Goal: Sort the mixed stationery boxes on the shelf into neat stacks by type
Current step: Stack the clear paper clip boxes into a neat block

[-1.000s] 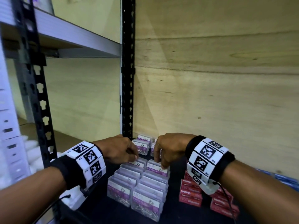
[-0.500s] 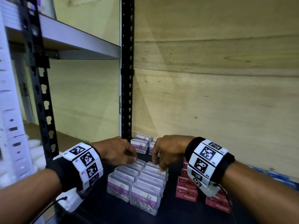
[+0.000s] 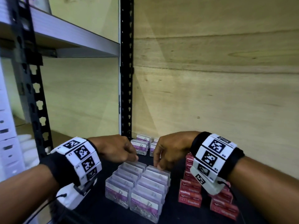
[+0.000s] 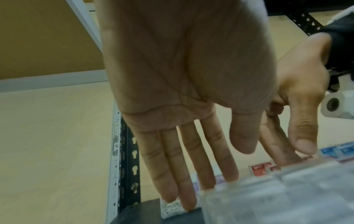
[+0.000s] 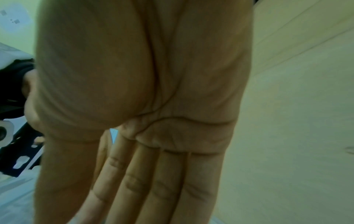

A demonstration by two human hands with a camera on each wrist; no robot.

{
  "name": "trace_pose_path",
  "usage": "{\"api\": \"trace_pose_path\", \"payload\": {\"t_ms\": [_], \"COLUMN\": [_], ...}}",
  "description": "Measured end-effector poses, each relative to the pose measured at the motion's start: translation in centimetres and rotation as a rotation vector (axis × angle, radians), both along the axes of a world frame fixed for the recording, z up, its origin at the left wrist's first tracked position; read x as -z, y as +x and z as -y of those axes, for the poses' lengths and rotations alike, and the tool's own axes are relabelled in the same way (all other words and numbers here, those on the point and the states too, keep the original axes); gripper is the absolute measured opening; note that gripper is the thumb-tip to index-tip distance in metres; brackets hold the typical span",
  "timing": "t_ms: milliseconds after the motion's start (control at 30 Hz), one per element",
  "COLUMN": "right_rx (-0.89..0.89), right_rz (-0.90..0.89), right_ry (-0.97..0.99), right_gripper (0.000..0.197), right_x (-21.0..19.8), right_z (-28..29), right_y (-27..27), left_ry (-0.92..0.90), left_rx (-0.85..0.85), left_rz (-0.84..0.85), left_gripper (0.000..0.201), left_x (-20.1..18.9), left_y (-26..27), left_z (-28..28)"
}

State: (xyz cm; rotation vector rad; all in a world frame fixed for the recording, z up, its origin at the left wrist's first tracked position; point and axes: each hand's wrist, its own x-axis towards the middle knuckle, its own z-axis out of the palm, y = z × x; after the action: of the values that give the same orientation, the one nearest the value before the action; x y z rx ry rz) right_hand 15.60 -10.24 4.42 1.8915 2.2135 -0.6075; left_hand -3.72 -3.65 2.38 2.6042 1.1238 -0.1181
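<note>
Fingertips of our straight-fingered left hand (image 3: 115, 149) and right hand (image 3: 169, 151) hide behind clear paper clip boxes (image 3: 137, 188), touching them; red staple boxes (image 3: 191, 191) sit right.

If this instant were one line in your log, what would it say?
step: squaring paper clip boxes | left hand: open, at back of left row | right hand: open, fingertips on right row | staples boxes: untouched, right

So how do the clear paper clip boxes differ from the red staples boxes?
The paper clip boxes are clear plastic with purple labels; the staples boxes are opaque red. The paper clip boxes are taller, the staples boxes flatter. Both sit in neat rows on the dark shelf.
</note>
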Motion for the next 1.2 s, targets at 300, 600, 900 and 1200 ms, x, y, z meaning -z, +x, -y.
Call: {"api": "trace_pose_path", "payload": {"t_ms": [300,600,900,1200], "right_rx": [0.060,0.060,0.063,0.053], "right_rz": [0.145,0.161,0.134,0.130], "right_ry": [0.301,0.238,0.204,0.182], "right_gripper": [0.032,0.037,0.028,0.028], "right_x": [-0.3,1.7,1.8,1.7], "right_z": [-4.9,-8.0,-8.9,-7.2], "right_y": [3.2,3.7,3.9,3.3], "left_ry": [0.169,0.193,0.170,0.113], "left_rx": [-0.035,0.017,0.040,0.044], "left_rz": [0.095,0.089,0.032,-0.005], "left_gripper": [0.027,0.025,0.028,0.027], "left_x": [-0.4,1.7,2.0,1.6], "left_y": [1.8,3.5,3.9,3.9], "left_z": [-6.2,-9.9,-9.8,-7.9]}}
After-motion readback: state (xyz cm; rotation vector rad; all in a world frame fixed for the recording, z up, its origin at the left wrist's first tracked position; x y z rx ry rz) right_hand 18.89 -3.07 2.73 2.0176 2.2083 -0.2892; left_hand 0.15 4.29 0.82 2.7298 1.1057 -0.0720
